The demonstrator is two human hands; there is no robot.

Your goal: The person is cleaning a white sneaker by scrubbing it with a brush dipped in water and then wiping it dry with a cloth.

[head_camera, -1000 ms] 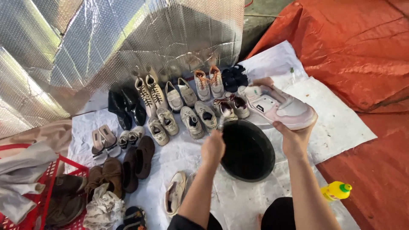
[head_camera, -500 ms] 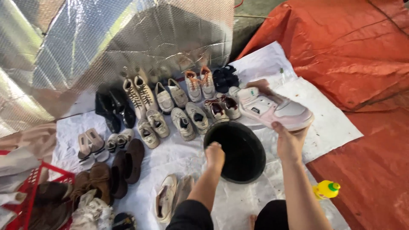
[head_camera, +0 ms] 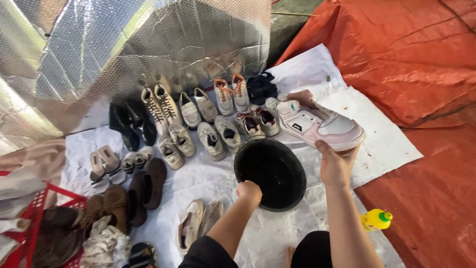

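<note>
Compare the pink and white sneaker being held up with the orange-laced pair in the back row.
The pink and white sneaker is a single shoe, lifted off the sheet by the right hand and seen side-on; the orange-laced pair is two shoes resting on the white sheet, seen from above. The held one has pink panels and no orange; the pair has orange laces. Both are light-coloured sneakers.
</note>
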